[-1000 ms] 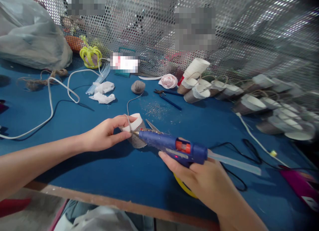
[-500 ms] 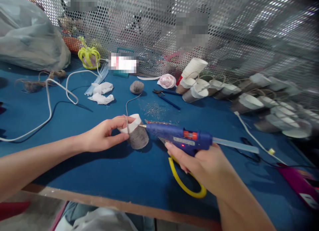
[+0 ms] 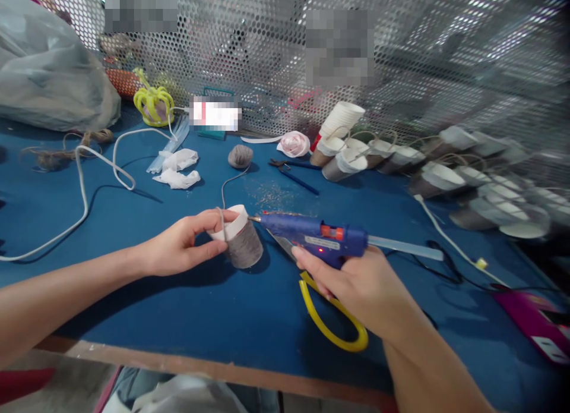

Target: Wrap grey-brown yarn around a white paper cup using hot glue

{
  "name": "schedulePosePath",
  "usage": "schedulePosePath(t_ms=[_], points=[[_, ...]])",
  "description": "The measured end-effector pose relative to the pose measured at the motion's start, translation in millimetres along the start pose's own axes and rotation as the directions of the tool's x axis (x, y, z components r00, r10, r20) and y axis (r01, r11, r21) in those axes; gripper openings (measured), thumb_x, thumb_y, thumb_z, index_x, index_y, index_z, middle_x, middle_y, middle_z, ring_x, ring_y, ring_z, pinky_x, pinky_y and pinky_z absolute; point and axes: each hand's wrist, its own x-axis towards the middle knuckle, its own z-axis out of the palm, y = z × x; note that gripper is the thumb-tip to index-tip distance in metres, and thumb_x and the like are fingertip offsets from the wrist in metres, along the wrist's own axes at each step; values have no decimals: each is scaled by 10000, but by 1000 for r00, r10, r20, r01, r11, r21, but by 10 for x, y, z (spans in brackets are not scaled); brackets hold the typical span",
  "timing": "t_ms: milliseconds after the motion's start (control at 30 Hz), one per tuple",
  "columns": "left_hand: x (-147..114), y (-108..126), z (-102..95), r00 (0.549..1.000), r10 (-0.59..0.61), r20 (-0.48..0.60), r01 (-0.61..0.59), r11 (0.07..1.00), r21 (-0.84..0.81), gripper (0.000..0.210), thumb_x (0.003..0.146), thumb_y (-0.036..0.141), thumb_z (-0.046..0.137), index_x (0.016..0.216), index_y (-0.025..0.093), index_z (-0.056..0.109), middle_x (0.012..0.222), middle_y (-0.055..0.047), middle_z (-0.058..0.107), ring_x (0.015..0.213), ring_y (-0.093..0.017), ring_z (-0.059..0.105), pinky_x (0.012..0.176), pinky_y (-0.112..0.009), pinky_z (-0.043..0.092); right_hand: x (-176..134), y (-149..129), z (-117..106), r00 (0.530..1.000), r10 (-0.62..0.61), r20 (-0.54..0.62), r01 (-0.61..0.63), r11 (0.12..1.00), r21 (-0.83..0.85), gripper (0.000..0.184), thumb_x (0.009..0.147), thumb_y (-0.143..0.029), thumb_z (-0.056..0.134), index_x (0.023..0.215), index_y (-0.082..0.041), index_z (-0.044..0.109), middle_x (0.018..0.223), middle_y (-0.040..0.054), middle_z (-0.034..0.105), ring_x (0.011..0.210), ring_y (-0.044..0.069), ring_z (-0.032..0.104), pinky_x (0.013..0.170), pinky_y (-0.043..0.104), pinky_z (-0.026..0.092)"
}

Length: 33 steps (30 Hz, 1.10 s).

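My left hand (image 3: pixel 189 240) grips a small paper cup (image 3: pixel 244 245) by its white rim, fingers inside and thumb outside. Grey yarn wraps the cup's lower body, and a strand runs over the rim to a grey yarn ball (image 3: pixel 240 156) behind it. Closed around a blue hot glue gun (image 3: pixel 307 232) is my right hand (image 3: pixel 351 282). The nozzle points left, close to the cup's upper edge; I cannot tell whether it touches. A clear glue stick (image 3: pixel 405 247) sticks out of the gun's back. Yellow-handled scissors (image 3: pixel 312 318) lie beneath the right hand, partly hidden.
Blue-handled pliers (image 3: pixel 296 176) and a pink fabric rose (image 3: pixel 293 144) lie behind the gun. Several wrapped cups (image 3: pixel 342 163) with handles stand at right. White scraps (image 3: pixel 178 178), a white cable (image 3: pixel 84 187) and a plastic bag (image 3: pixel 48 74) are at left. Perforated metal (image 3: pixel 267 56) borders the back.
The glue gun's nozzle has risen slightly and now sits nearer the cup's top edge. The left hand still holds the cup in about the same pose. The whole view has shifted slightly.
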Motion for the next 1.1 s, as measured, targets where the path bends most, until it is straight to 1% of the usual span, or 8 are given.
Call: schedulePosePath(t_ms=[100, 167, 300, 400, 500, 633, 900, 1100], points=[[-5, 3, 3, 1000, -24, -10, 24, 1000, -18, 108, 816, 213, 456, 733, 146, 477, 1219, -111, 505, 1150, -215, 435, 982, -342, 331, -12, -17, -1, 1000, 23, 9, -24, 1000, 17, 418, 772, -323, 514, 380, -233, 400, 330, -54, 481, 358, 113, 506, 411, 220, 445], [-6, 5, 3, 999, -33, -8, 32, 999, -22, 115, 814, 213, 460, 721, 147, 472, 1216, -112, 506, 1157, -219, 428, 984, -347, 330, -14, -21, -3, 999, 36, 14, -37, 999, 28, 431, 768, -322, 517, 366, -234, 388, 326, -53, 481, 367, 117, 516, 415, 220, 448], [-6, 5, -1, 1000, -24, -3, 24, 1000, -12, 102, 820, 214, 454, 751, 146, 488, 1250, -116, 480, 1158, -209, 431, 995, -342, 321, -10, -9, -9, 999, 47, 9, -47, 999, 16, 407, 767, -338, 518, 385, -233, 423, 339, -54, 487, 358, 113, 499, 425, 229, 440], [-8, 2, -3, 1000, -25, 2, 25, 1000, -9, 103, 819, 223, 455, 755, 151, 491, 1248, -107, 486, 1167, -211, 424, 1001, -352, 317, -15, -7, -14, 998, 63, 21, -64, 998, 9, 414, 765, -349, 522, 382, -234, 411, 332, -58, 472, 332, 107, 469, 403, 234, 422], [-10, 0, -3, 999, -33, 2, 33, 999, -12, 109, 817, 225, 461, 736, 155, 481, 1245, -105, 490, 1181, -215, 413, 1006, -361, 313, -21, -9, -15, 998, 60, 20, -61, 998, 24, 427, 762, -348, 526, 373, -237, 392, 324, -58, 465, 336, 111, 471, 408, 236, 425], [-8, -1, -6, 1000, -23, 7, 23, 1000, -14, 97, 818, 217, 462, 753, 153, 494, 1253, -104, 482, 1168, -209, 427, 1010, -352, 308, -20, -3, -6, 999, 41, 24, -42, 998, 46, 400, 768, -342, 516, 393, -242, 421, 315, -64, 457, 324, 112, 458, 413, 238, 432], [-10, -6, -5, 999, -43, -2, 43, 999, -17, 89, 810, 210, 472, 787, 143, 526, 1251, -112, 485, 1186, -224, 413, 1019, -361, 294, -20, -7, -4, 1000, 24, 19, -25, 999, 33, 412, 765, -336, 522, 378, -244, 416, 311, -66, 459, 304, 108, 446, 356, 239, 394], [-11, -14, -8, 999, -42, 7, 42, 999, -16, 76, 809, 193, 471, 808, 141, 526, 1256, -113, 478, 1196, -213, 399, 1025, -351, 287, -32, -23, -1, 999, 43, 17, -43, 999, 2, 416, 758, -323, 536, 370, -243, 407, 311, -64, 460, 316, 109, 459, 379, 237, 408]])
